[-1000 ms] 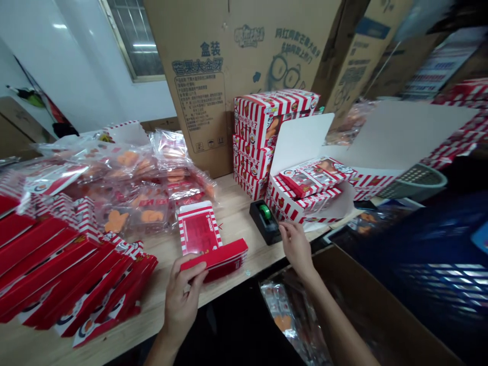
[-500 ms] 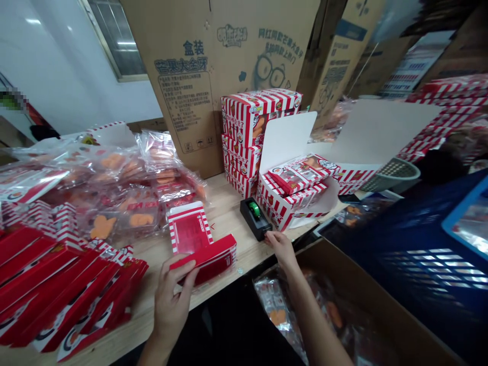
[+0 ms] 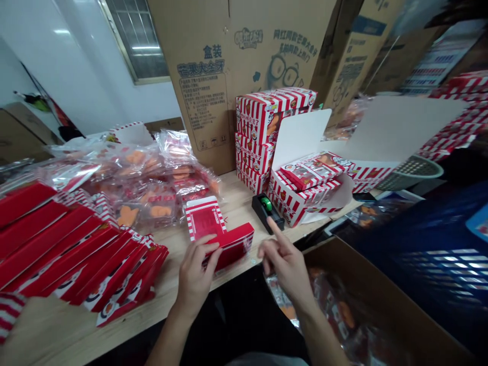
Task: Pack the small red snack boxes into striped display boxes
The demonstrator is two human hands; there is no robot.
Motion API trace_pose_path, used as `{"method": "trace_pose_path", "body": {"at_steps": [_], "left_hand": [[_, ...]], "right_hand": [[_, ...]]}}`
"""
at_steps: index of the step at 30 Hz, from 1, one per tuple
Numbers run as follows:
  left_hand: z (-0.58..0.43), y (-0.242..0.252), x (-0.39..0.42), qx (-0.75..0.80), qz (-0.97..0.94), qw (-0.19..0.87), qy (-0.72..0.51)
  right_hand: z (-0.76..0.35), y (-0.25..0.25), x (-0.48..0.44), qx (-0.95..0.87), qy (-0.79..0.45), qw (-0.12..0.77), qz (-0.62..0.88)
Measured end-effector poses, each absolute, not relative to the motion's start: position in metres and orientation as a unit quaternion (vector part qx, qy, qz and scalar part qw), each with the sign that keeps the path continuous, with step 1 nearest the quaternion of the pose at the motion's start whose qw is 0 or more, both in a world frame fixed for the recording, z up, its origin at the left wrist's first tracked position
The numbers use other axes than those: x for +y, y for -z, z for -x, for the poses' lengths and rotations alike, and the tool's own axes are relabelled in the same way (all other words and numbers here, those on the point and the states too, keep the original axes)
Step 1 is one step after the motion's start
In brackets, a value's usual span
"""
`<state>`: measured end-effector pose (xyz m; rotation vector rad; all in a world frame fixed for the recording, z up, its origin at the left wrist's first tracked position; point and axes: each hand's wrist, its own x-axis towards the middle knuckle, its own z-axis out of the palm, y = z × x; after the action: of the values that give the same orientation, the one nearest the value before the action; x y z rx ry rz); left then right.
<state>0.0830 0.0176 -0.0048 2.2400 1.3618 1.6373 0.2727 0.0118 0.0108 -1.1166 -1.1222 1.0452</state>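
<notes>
My left hand pinches the near edge of a small red cardboard box standing at the table's front. The box's lid, with red-and-white striped edges, lies folded back behind it. My right hand is raised just right of the box, its index finger stretched out and the others curled. Nothing shows in its grasp; whether a bit of tape clings to the fingertip I cannot make out. Beyond that finger stands a black tape dispenser with a green roll, apart from the left hand.
Red boxes lean in a row at left, before a heap of clear-bagged snacks. Striped boxes are stacked behind the dispenser, beside an open striped carton. A cardboard box of bags and a blue crate stand at right.
My right hand has left the front end of the tape dispenser, coming back toward me with its index finger extended. My left hand keeps hold of the red box. The view has shifted left.
</notes>
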Motion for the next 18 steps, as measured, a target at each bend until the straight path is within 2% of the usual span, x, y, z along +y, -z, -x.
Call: {"method": "trace_pose_path", "body": {"at_steps": [4, 11, 16, 18], "left_hand": [[-0.078, -0.002, 0.017, 0.442, -0.753, -0.007, -0.487], [-0.068, -0.024, 0.022, 0.427, -0.865, -0.048, -0.259], [-0.069, -0.026, 0.031, 0.459, -0.848, -0.071, -0.256], [-0.057, -0.028, 0.019, 0.467, -0.839, -0.072, -0.272]], "right_hand": [[-0.219, -0.037, 0.010, -0.450, -0.529, 0.594, 0.406], [-0.212, -0.012, 0.028, -0.400, -0.554, 0.589, 0.431], [-0.228, 0.030, 0.036, -0.443, -0.541, 0.532, 0.478], [-0.241, 0.050, 0.046, -0.480, -0.488, 0.508, 0.523]]}}
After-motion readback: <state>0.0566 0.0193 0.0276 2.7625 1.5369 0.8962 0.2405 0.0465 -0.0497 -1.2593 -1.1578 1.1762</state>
